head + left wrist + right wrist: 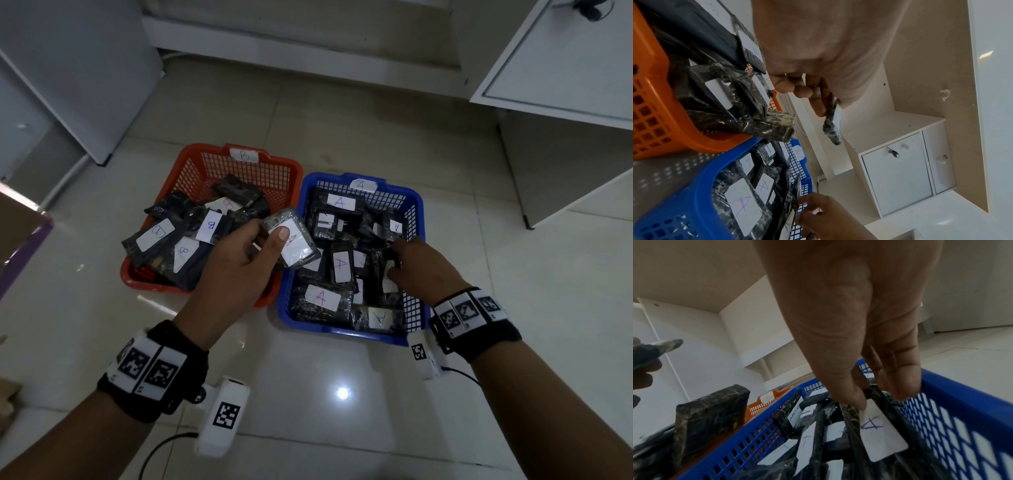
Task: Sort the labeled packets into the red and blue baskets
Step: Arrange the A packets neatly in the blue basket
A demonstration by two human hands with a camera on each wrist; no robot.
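Observation:
On the floor stand a red basket tagged B and a blue basket tagged A, each full of dark wrapped packets with white letter labels. My left hand pinches a packet with a white label, thumb on top, and holds it raised over the blue basket's left edge. In the left wrist view that packet hangs from my fingers. My right hand reaches into the blue basket near its right wall. Its thumb and fingers pinch the top of an upright packet labeled A.
A white cabinet stands at the back right and a white unit at the back left. A cardboard box with a purple edge lies at the far left. Glossy tiled floor stretches in front of the baskets.

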